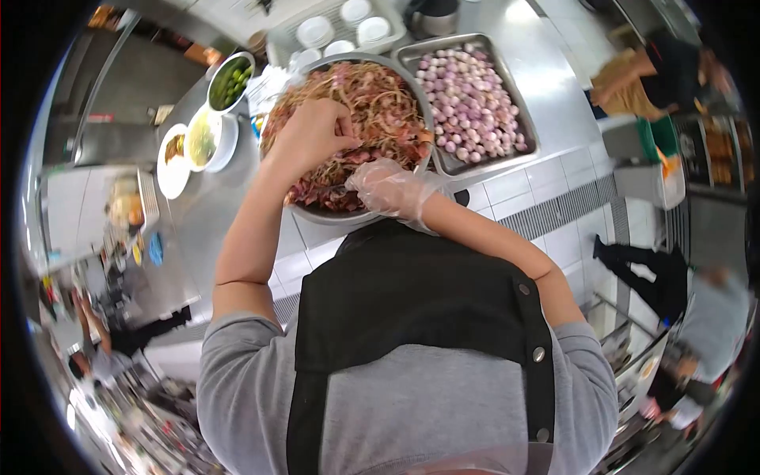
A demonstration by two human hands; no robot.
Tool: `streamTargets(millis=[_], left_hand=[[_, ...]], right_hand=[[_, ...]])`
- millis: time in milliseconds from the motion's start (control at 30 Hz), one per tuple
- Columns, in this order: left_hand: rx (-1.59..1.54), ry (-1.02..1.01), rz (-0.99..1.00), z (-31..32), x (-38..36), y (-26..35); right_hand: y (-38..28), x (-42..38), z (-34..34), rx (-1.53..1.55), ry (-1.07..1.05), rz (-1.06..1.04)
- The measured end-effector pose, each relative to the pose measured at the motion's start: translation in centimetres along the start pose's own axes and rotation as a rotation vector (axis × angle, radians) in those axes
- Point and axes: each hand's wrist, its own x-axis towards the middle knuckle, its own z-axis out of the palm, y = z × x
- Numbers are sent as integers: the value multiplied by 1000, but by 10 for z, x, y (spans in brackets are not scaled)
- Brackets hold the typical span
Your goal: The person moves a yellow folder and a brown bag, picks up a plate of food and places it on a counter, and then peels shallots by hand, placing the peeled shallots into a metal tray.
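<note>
A large round metal bowl (315, 215) holds a heap of reddish-brown shallots or shallot skins (380, 95) with pale, stringy roots or tops. Over the heap is my bare left hand (317, 131), its fingers curled inward; whatever they hold is hidden. My right hand (392, 188), in a clear plastic glove, rests low at the bowl's near right side with fingers bent together against the heap. I cannot make out what is in it. Beside the bowl, a rectangular metal tray (532, 144) is filled with peeled purple-white shallots (471, 99). A small orange piece (427, 137) lies at the bowl's right rim.
Left of the bowl stand a container of green vegetables (231, 83), a white bowl (226, 142) and a white oval dish (170, 180). Behind is a crate (388, 20) with white round containers. Other people (716, 317) are at both sides, beyond the steel counter (198, 229).
</note>
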Motion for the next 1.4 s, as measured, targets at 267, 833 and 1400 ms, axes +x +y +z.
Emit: streamTargets(millis=[267,833,1400], left_hand=[[-90,262,-150,42,-66,-54],[-425,384,246,131,-42,-43],[-43,186,140,114,-47,-99]], right_hand=[[-24,37,38,-355,-108,155],[-8,25,-82,1360,742,386],[-37,16,-30,-32,45,1018]])
